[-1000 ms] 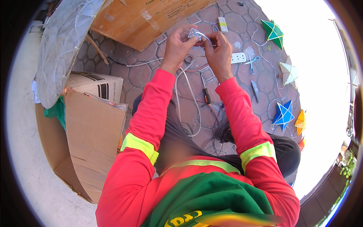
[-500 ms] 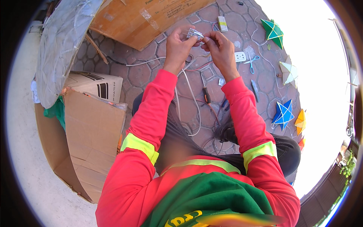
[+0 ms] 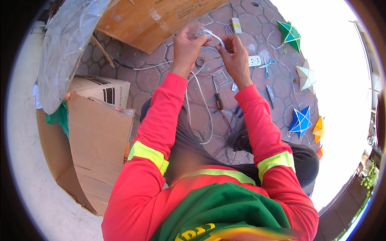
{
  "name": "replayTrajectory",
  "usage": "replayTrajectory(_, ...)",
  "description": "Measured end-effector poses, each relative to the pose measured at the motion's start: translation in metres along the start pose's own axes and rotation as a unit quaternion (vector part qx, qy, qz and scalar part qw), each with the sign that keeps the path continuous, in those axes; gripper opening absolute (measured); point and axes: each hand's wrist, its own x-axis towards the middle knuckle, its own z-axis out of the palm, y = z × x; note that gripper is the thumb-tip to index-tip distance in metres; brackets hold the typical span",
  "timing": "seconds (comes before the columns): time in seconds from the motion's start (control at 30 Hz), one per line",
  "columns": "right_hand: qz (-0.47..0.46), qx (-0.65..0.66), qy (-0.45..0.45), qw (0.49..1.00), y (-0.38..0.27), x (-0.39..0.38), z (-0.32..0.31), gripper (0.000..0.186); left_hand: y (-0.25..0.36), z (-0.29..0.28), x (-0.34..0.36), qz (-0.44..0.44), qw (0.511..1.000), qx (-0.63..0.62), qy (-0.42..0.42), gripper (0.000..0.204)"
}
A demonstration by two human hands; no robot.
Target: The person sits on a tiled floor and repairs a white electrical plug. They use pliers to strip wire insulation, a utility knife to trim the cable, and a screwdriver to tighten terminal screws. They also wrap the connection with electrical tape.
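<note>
Looking down from the head, the fisheye rim is cutting off the scene on every side, and the right edge is washing out in glare, so the paving (image 3: 161, 86) there is hard to make out. At far left a sheet of clear plastic (image 3: 66, 52) is draping over something that stays hidden beneath it. Beside it a brown cardboard box (image 3: 98, 140) is lying open, partly covering a white printed box (image 3: 100, 90). A larger cardboard box (image 3: 161, 20) is sitting at the top, cut off by the rim.

The left hand (image 3: 187, 46) is reaching forward with the arm nearly straight, its fingers pinching a small white plug-like piece (image 3: 202, 32), held up above the paving in front of the person. The piece is mostly covered by the fingertips, so its exact shape cannot be told. A white cord (image 3: 201, 108) is running from it, arcing toward the right hand and also trailing down between the forearms toward the lap.

The right hand (image 3: 235, 56) is sitting just beside the left, wrist bent, thumb and fingers closing on the white cord close to the piece.

Below the hands a screwdriver (image 3: 218, 100) with an orange and black handle is lying on the paving. Further right are a white socket block (image 3: 254, 60), blue-handled scissors (image 3: 267, 67) and several paper stars, green (image 3: 290, 34), pale (image 3: 305, 76), blue (image 3: 300, 120) and orange (image 3: 319, 129), the last ones fading into the glare.
</note>
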Motion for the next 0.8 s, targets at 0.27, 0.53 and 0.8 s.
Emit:
replayTrajectory(0.27, -0.144, -0.132, -0.015, 0.981, -0.004, 0.019, -0.015, 0.015, 0.005, -0.007, 0.004, 0.073, 0.995, 0.071, 0.002, 0.031)
replayTrajectory(0.53, 0.101, 0.119, -0.167, 0.974, 0.006, 0.037, -0.021, 0.016, 0.009, -0.012, 0.005, 0.062, 0.996, 0.058, -0.017, 0.031)
replayTrajectory(0.8, -0.125, -0.094, -0.056, 0.986, 0.002, 0.033, -0.006, 0.017, 0.003, -0.007, 0.008, 0.051, 0.998, 0.043, -0.005, 0.031)
